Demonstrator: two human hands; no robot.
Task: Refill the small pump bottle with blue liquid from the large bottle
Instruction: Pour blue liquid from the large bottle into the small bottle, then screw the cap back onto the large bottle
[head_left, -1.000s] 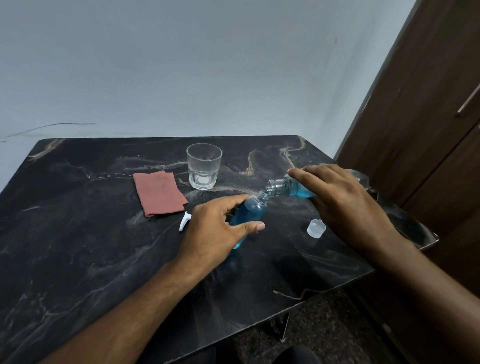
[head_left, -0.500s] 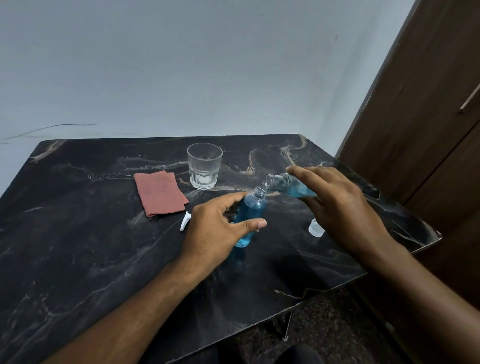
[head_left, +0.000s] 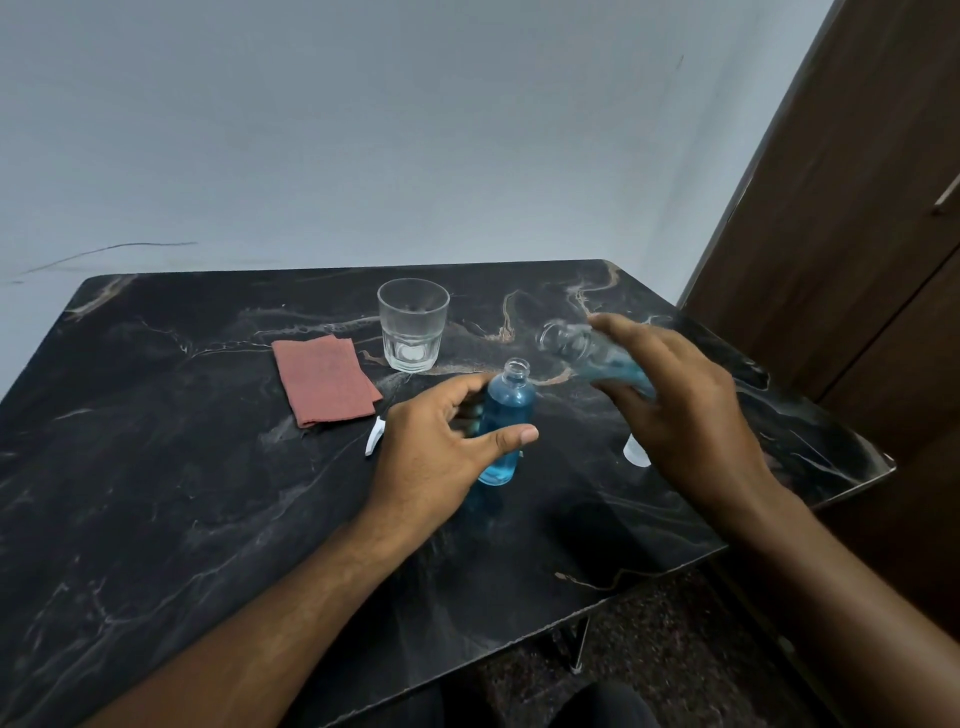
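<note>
Two bare hands are working over a black marble-patterned table (head_left: 156, 467). A person's left hand (head_left: 441, 457) is curling thumb and fingers around the small bottle (head_left: 504, 421), which is standing upright, uncapped and nearly full of blue liquid. Just right of that bottle, the right hand (head_left: 680, 410) is gripping the large bottle (head_left: 592, 353), blurred and tilted, its open mouth lifted clear above the small bottle's neck; blue liquid is showing low in its body. Behind the small bottle, a clear drinking glass (head_left: 413, 325) is standing. Left of the glass, a folded reddish cloth (head_left: 324, 379) is lying flat. A white pump part (head_left: 374, 436) is peeking out just left of the left hand, and a pale cap (head_left: 635, 452) is sitting partly hidden behind the right hand.
</note>
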